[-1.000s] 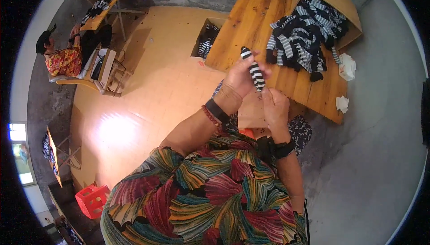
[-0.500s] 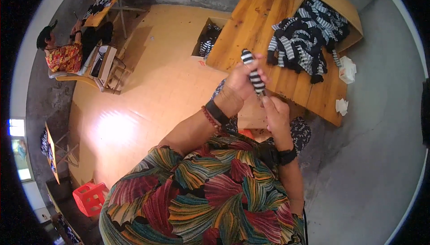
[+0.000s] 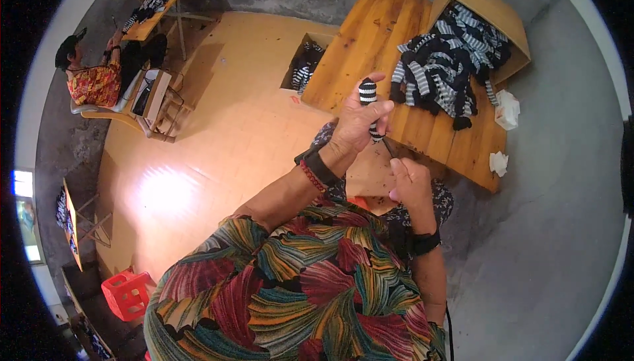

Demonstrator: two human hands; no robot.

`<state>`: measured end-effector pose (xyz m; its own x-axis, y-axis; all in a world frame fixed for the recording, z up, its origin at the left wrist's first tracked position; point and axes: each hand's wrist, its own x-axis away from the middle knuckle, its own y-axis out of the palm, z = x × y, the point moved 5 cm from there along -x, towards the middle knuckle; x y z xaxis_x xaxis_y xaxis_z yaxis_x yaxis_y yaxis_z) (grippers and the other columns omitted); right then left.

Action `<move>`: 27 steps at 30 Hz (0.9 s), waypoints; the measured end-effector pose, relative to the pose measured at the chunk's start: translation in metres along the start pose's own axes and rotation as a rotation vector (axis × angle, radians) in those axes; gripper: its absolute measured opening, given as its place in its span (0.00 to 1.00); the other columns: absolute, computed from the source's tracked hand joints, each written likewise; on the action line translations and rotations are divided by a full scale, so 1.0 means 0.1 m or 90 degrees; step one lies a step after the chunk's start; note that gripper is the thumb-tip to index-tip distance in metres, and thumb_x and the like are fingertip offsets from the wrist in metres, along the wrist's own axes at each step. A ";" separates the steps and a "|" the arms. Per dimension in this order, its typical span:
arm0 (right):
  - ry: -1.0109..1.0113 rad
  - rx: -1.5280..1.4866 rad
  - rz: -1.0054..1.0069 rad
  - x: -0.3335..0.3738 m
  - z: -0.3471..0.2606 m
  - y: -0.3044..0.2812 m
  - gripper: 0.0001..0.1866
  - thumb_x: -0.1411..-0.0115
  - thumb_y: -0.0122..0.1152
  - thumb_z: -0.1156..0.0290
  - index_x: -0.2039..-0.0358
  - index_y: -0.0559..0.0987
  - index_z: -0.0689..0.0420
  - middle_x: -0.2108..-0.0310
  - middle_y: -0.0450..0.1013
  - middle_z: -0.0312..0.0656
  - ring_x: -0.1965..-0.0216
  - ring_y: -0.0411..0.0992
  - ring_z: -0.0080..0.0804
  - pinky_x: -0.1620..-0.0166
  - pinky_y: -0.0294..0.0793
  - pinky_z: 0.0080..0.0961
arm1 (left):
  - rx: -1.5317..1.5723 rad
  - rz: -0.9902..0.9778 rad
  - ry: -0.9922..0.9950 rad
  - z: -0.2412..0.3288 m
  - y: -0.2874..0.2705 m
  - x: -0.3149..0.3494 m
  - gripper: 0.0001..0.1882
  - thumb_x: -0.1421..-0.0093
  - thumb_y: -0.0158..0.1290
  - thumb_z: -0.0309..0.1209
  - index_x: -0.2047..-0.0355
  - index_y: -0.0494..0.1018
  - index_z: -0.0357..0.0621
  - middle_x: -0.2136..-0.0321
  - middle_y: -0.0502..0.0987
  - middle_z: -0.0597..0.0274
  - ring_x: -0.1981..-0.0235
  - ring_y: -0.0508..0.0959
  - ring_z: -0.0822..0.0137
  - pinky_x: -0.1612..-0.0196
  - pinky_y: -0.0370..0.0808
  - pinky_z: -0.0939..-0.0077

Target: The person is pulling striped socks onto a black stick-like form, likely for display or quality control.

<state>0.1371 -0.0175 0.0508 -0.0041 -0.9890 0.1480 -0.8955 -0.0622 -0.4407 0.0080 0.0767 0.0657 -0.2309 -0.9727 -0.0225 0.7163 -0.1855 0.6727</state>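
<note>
My left hand [image 3: 358, 120] is closed around a black-and-white striped knitted tube [image 3: 368, 93], its rounded end standing up above the fingers. Below the fist a short striped end pokes out. My right hand [image 3: 411, 181] is closed lower down and to the right, pinching a thin dark pointed tool [image 3: 388, 149] that reaches toward that lower end. Whether the tip touches the knit is too small to tell. Both hands are in the air in front of my body, near the table's front edge.
A wooden table [image 3: 370, 37] carries a heap of striped knitted pieces [image 3: 436, 73] spilling from a cardboard box [image 3: 515, 27]. White crumpled tissues [image 3: 499, 163] lie on its right edge. Another box [image 3: 294, 78] stands on the floor. At left sits a person [image 3: 99, 85]; a red plastic stool [image 3: 127, 295] is lower left.
My right hand has drawn down and away from the knitted tube, baring the thin tool. My left hand has turned, with its thumb now across the tube, which stands more upright.
</note>
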 end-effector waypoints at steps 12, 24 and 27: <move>0.219 -0.510 -0.097 -0.10 -0.01 0.37 0.17 0.41 0.48 0.58 0.76 0.70 0.59 0.91 0.54 0.28 0.92 0.50 0.14 0.90 0.46 0.15 | 0.113 -0.068 -0.094 -0.28 0.06 0.10 0.24 0.45 0.51 0.31 0.50 0.57 0.45 0.87 0.61 0.66 0.89 0.64 0.73 0.84 0.69 0.76; -0.008 -0.093 -0.007 0.02 0.09 0.09 0.17 0.42 0.48 0.60 0.80 0.71 0.59 0.90 0.58 0.29 0.90 0.56 0.14 0.86 0.54 0.12 | 0.218 -0.046 -0.083 0.00 -0.09 -0.04 0.10 0.43 0.48 0.37 0.67 0.66 0.45 0.83 0.66 0.66 0.87 0.64 0.72 0.76 0.71 0.70; -0.019 -0.104 -0.001 0.01 0.02 0.11 0.17 0.41 0.47 0.60 0.80 0.71 0.59 0.90 0.58 0.29 0.90 0.55 0.14 0.87 0.53 0.12 | 0.166 -0.022 -0.083 -0.09 0.02 0.04 0.09 0.45 0.49 0.33 0.66 0.65 0.45 0.86 0.64 0.69 0.91 0.60 0.75 0.84 0.68 0.76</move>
<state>0.1283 -0.0194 0.0448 0.0085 -0.9925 0.1215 -0.9560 -0.0437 -0.2901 0.0148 0.0713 0.0603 -0.3460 -0.9376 0.0354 0.5177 -0.1593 0.8406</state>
